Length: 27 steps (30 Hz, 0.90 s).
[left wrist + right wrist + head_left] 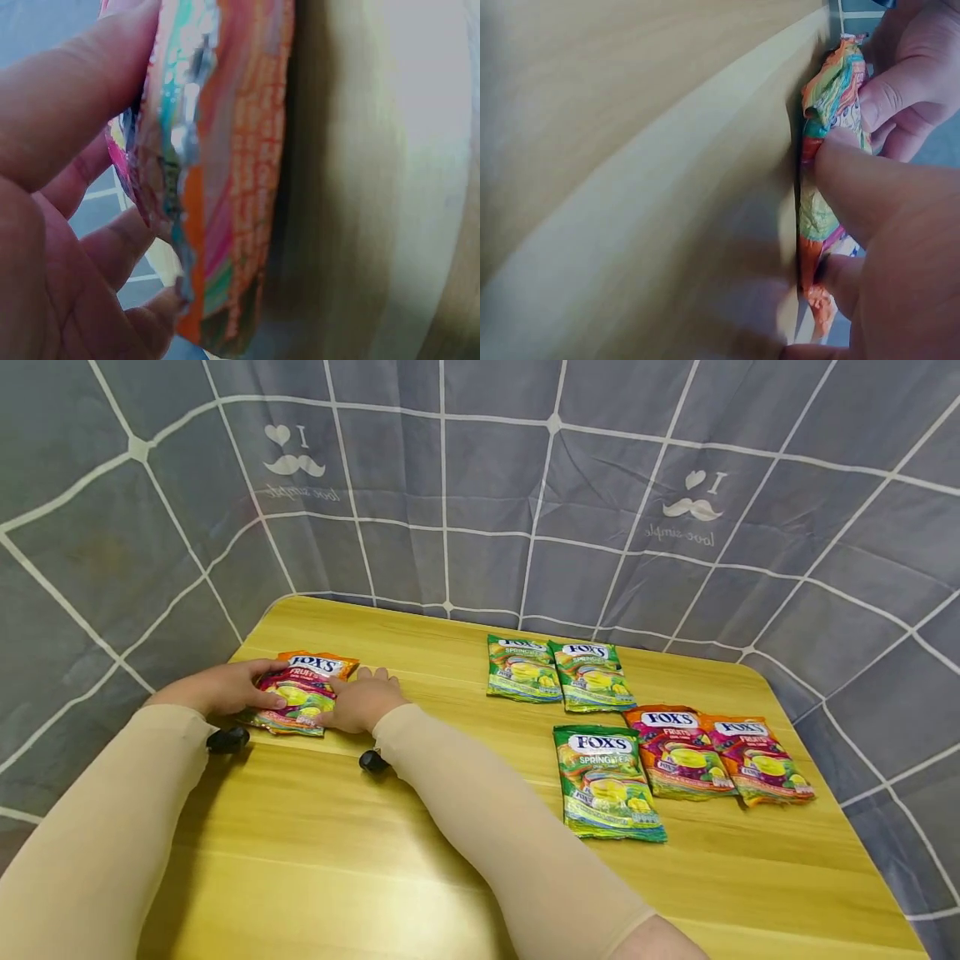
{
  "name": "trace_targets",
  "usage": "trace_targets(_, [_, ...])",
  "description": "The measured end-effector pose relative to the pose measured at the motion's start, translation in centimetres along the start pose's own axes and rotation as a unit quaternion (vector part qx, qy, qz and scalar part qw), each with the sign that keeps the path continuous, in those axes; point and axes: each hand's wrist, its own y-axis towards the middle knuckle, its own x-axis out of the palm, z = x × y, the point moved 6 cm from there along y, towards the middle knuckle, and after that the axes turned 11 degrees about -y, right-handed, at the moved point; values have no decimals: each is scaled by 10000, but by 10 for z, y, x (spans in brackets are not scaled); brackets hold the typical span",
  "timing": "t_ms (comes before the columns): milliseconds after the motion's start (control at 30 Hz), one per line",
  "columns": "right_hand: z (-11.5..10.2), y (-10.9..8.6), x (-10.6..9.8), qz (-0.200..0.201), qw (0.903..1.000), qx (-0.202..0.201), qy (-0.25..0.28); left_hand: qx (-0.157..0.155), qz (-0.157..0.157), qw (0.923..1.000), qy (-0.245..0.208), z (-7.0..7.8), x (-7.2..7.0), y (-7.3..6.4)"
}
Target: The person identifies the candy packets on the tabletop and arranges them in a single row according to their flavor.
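Observation:
An orange and purple Fox's Fruits candy bag (306, 683) lies at the left of the table, label up. My left hand (231, 687) grips its left side, thumb and fingers spread over the edge. On its right side my right hand (363, 700) pinches the bag with thumb and finger. In the left wrist view the bag (225, 172) appears edge-on, with the left thumb (82, 90) pressed against it. The right wrist view shows the bag's crinkled side (817, 210) between both hands, the right thumb (862, 180) touching it.
Several more candy bags lie on the wooden table (315, 860). Green Spring Tea bags (522, 670), (592, 677) stand side by side at the back; another green bag (609, 785) lies nearer. Two Fruits bags (678, 753), (757, 760) overlap at the right. A grey checked curtain (495, 477) surrounds the table.

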Motion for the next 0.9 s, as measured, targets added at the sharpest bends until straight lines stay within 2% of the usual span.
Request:
trace_targets(133, [-7,-1,-6,9,9997,147,-188,-72,23,9999,80,-5,-4,-3])
trace_targets(267, [-10,-3,-8,-48,9992,251,-310,56,66,9997,236,-4,-5,-5])
trace_targets(367, [-10,-6,-9,-174,9987,294,-390,103,28,9998,181,-3,-4,-5])
trace_targets(533, [-10,-8,-9,-270,9981,315,-465,7,-33,10000,4,-6,-3,-3])
trace_targets(900, [-10,-6,-8,-416,9974,368,-464,20,-14,9999,149,-7,-4,-3])
